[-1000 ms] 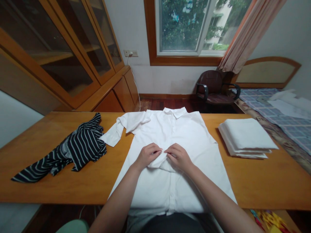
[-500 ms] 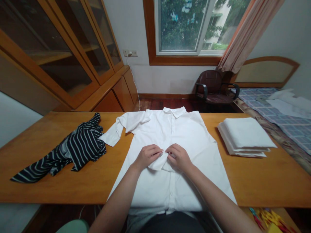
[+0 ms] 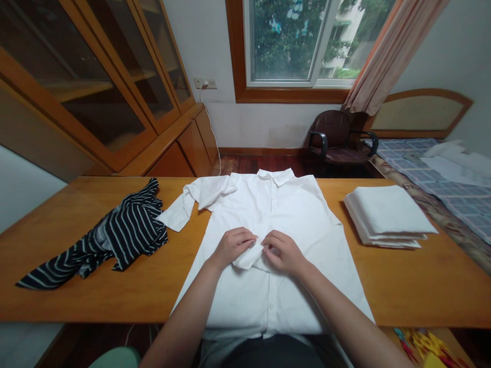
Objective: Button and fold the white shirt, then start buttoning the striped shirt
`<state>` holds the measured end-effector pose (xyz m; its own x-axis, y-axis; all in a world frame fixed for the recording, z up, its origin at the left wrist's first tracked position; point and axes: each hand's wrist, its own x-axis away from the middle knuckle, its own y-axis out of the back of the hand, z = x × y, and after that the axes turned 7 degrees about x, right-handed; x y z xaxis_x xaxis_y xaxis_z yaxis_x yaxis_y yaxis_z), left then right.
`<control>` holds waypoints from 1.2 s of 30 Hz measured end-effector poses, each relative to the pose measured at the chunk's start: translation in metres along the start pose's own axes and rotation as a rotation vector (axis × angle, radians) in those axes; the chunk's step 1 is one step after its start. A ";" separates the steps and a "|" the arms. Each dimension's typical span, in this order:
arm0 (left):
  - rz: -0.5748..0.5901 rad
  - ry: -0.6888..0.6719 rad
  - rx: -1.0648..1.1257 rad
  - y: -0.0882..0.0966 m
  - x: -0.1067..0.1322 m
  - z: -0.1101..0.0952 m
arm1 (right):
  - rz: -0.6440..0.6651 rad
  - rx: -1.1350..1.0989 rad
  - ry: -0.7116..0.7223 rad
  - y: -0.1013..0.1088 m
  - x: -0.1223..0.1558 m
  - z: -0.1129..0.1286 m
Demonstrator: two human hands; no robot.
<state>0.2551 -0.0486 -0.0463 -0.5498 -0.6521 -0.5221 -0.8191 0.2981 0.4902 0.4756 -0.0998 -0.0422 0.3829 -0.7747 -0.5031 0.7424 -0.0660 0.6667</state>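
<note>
A white button-up shirt [image 3: 295,214] lies spread on the wooden table in front of me, collar at the far side. One sleeve stretches out to the left; the other seems folded inward over the front, its cuff [image 3: 247,258] at the middle of the shirt. My left hand [image 3: 235,245] pinches the edge of this cuff between thumb and fingers. Close beside it, my right hand [image 3: 283,250] has its fingers curled at the same fabric, thumb and fingertips bent together. Whatever its fingertips hold is partly hidden.
A black-and-white striped garment [image 3: 130,230] lies crumpled on the table [image 3: 425,286] at left, near the sleeve's end. To the right rests a stack of folded white cloths [image 3: 391,212]. Beyond are a glass-door cabinet [image 3: 103,92], an armchair [image 3: 333,135] and a bed [image 3: 441,158].
My right hand has shifted slightly, its fingers a little more apart from my left hand's. The cuff corner has moved slightly; the shirt otherwise lies the same.
</note>
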 end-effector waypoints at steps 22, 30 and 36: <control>0.250 0.641 0.034 0.026 0.066 -0.068 | 0.269 -0.185 -0.194 0.012 -0.005 0.012; 0.102 0.467 -0.230 0.008 0.064 -0.067 | 0.231 -0.273 -0.237 0.015 -0.010 0.020; 0.058 0.414 -0.023 0.057 0.067 -0.049 | 0.145 -0.224 -0.269 0.034 -0.006 0.002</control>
<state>0.1798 -0.1092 -0.0191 -0.4792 -0.8610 -0.1707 -0.7821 0.3305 0.5283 0.4970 -0.0986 -0.0154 0.3572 -0.9052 -0.2303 0.8044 0.1728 0.5685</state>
